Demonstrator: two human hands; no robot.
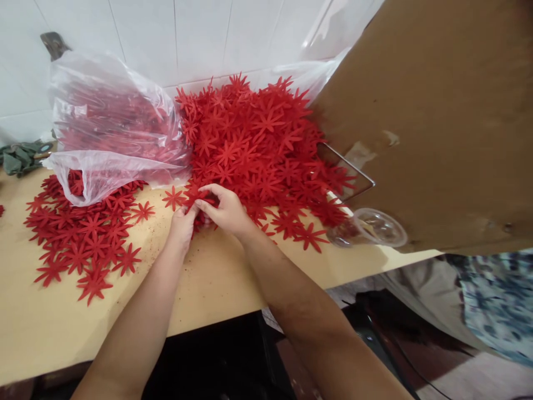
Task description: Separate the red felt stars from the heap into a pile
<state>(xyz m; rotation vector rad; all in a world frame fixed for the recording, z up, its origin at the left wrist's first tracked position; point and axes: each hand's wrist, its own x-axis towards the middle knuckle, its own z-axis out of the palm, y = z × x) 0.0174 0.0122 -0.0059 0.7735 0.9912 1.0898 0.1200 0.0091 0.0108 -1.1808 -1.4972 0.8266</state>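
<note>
Head view: left hand (182, 222) and right hand (225, 210) both pinch one red flower (196, 198) between them.

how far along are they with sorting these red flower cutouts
Looks early to midway. Seemingly done: a flat spread of red cutouts lies on the table at the left. In hand: the left hand and right hand pinch a few cutouts at the pile's edge. Left: the big heap against the wall, plus a plastic bag still full of them.
</note>
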